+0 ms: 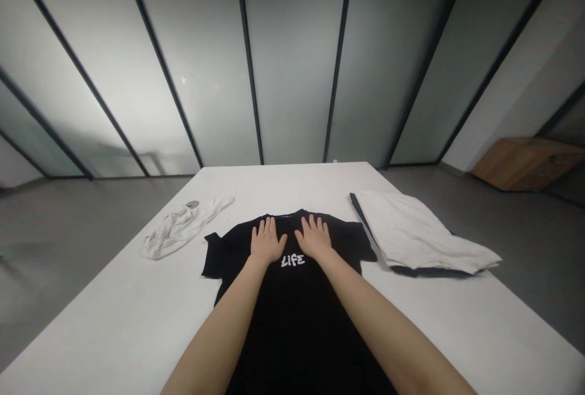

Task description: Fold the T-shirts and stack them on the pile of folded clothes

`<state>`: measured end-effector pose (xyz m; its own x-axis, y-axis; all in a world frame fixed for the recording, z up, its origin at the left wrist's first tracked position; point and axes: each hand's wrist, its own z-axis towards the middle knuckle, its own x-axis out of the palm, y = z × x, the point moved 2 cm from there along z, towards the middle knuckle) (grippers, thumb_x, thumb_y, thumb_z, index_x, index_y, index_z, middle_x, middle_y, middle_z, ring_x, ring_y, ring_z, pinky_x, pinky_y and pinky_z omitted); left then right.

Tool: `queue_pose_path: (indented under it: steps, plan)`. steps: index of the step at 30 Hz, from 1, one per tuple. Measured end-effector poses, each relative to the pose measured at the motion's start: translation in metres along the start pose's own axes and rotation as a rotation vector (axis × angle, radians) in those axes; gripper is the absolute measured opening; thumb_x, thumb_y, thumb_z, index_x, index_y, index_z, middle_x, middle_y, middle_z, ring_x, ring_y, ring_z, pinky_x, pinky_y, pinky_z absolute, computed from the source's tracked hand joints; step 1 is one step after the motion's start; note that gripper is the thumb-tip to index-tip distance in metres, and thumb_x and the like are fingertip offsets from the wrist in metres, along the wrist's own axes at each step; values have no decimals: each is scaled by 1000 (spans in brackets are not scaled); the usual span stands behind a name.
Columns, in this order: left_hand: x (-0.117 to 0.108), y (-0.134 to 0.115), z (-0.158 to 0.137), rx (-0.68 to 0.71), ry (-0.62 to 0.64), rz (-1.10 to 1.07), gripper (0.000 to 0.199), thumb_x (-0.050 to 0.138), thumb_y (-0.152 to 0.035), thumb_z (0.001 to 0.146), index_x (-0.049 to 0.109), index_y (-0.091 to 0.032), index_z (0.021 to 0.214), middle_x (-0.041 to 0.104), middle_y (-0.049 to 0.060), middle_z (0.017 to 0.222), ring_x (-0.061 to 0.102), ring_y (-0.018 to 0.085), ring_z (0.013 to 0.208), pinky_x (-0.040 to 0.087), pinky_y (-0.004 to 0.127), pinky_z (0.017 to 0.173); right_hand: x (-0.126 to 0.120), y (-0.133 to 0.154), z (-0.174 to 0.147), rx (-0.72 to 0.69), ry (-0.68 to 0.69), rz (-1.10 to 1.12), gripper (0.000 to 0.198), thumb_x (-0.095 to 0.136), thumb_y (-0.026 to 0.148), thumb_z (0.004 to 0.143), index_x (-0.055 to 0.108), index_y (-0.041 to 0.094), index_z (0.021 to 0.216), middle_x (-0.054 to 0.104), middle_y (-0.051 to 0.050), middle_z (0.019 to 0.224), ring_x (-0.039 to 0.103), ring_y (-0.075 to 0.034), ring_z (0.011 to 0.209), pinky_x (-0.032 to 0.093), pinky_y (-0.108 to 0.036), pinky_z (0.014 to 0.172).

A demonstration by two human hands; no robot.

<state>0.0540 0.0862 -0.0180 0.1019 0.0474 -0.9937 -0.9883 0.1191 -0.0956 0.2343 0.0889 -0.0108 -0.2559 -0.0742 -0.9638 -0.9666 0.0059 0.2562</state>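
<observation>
A black T-shirt (292, 303) with white "LIFE" lettering lies spread on the white table, its collar pointing away from me and its short sleeves out to both sides. My left hand (267, 242) rests flat on the upper chest, left of the collar, fingers stretched out. On the other side of the collar, my right hand (315, 238) also lies flat with its fingers extended. The lettering shows between and just below the two hands. Neither hand grips anything. My forearms cover parts of the shirt's sides.
On the left of the table (137, 316) lies a crumpled white cloth (176, 227), with a small grey round thing (192, 204) at its far edge. A stack of folded white and dark clothing (411, 230) lies at the right. Beyond stand frosted glass panels (292, 66) and a wooden cabinet (521, 163).
</observation>
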Motion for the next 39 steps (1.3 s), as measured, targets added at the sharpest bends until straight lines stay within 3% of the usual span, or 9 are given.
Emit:
queue_pose_path:
  steps: [5, 16, 22, 26, 29, 32, 35, 37, 39]
  plan:
    - [3, -1, 9, -12, 21, -8, 81, 26, -59, 106, 30, -7, 167, 26, 19, 174, 22, 36, 162, 18, 54, 131, 1, -3, -5, 83, -35, 5, 76, 34, 54, 106, 28, 12, 169, 18, -19, 177, 13, -44, 161, 6, -56, 128]
    - [-4, 6, 44, 9, 42, -43, 72, 27, -47, 107, 31, -6, 166, 25, 20, 174, 22, 35, 162, 19, 52, 130, -4, 17, 21, 122, -48, 9, 77, 32, 55, 105, 26, 13, 170, 15, -14, 178, 11, -41, 162, 6, -57, 129]
    - [-6, 19, 50, 47, 5, -79, 69, 29, -47, 108, 35, -7, 165, 31, 20, 172, 25, 33, 161, 21, 51, 130, -6, -2, 33, 39, -63, 6, 75, 32, 58, 106, 32, 16, 169, 21, -12, 177, 16, -40, 162, 10, -56, 129]
    - [-6, 30, 38, 12, -36, -85, 66, 31, -45, 108, 40, -8, 162, 35, 20, 170, 29, 33, 160, 25, 51, 129, -11, -23, 33, -34, -144, 45, 63, 36, 50, 108, 50, 16, 159, 39, -15, 170, 31, -38, 157, 20, -54, 126]
    - [-8, 35, 27, -1, -22, -95, 64, 33, -45, 108, 43, -9, 161, 37, 20, 169, 30, 33, 160, 26, 51, 129, -18, -31, 26, -99, -242, 93, 50, 31, 35, 110, 68, 17, 139, 60, -14, 152, 51, -29, 141, 33, -41, 120]
    - [-14, 36, 17, -48, -40, -126, 64, 33, -48, 108, 45, -12, 160, 39, 19, 169, 30, 35, 160, 28, 54, 128, -21, -31, 21, -198, -277, 127, 46, 32, 29, 109, 75, 21, 123, 70, -11, 134, 61, -23, 124, 41, -32, 110]
    - [-19, 29, 8, -65, -75, -139, 65, 33, -52, 108, 45, -16, 161, 39, 17, 169, 29, 35, 160, 27, 57, 128, -18, -31, 21, -56, -289, 70, 43, 40, 35, 105, 74, 20, 126, 68, -14, 136, 59, -30, 125, 41, -41, 111]
    - [-17, 22, 3, -76, -61, -130, 65, 31, -52, 108, 45, -17, 161, 40, 16, 169, 29, 36, 160, 26, 58, 127, -12, -32, 23, 99, -281, 9, 51, 41, 41, 104, 66, 18, 142, 58, -17, 152, 50, -38, 138, 35, -51, 117]
    - [-12, 12, 1, -90, -42, -104, 66, 32, -53, 107, 45, -18, 161, 38, 17, 170, 27, 39, 160, 25, 62, 127, -7, -33, 27, 168, -233, -27, 62, 39, 46, 104, 52, 18, 157, 43, -15, 166, 36, -43, 150, 26, -59, 121]
